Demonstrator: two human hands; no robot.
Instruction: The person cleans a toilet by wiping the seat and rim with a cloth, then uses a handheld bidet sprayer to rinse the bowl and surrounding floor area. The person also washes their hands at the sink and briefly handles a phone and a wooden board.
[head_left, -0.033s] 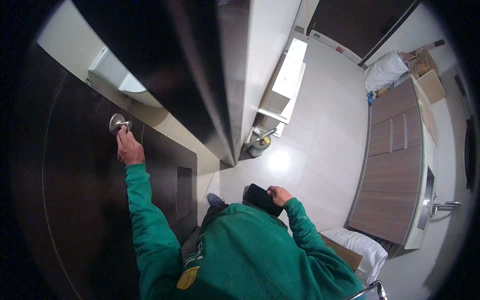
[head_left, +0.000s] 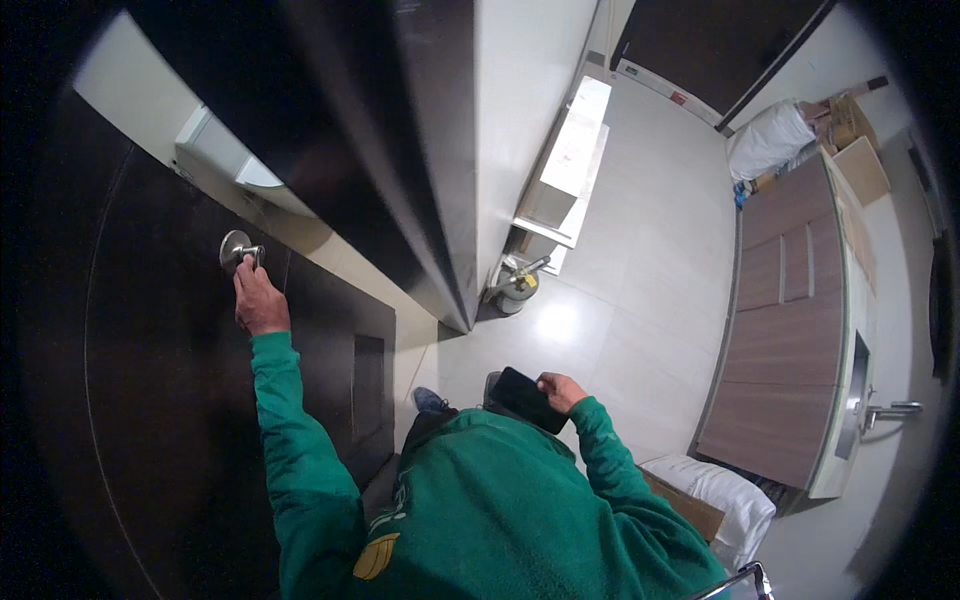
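Observation:
On the left, a dark brown door (head_left: 190, 340) stands partly open. My left hand (head_left: 262, 300) has its fingers closed round the door's metal lever handle (head_left: 252, 252), just beside its round plate. Low in front of my body, my right hand (head_left: 562, 391) grips one end of a black smartphone (head_left: 525, 397), its dark face turned up. Green sleeves cover both my forearms. The dark door frame (head_left: 400, 200) rises close beyond the door, and through the narrow gap between them part of a white ceramic fixture (head_left: 215, 145) shows.
Past the frame, a white shelf unit (head_left: 572, 150) stands along the wall, with a grey cylinder (head_left: 515, 290) bearing a yellow tag near it. A brown cabinet (head_left: 775, 330) lines the right side. White sacks (head_left: 770, 140) and cardboard (head_left: 690, 505) lie about. My shoe (head_left: 430, 400) is by the door.
The door frame has shifted slightly left in the picture, and the gap beside the door looks narrower, showing less of the white fixture. Both hands keep their holds.

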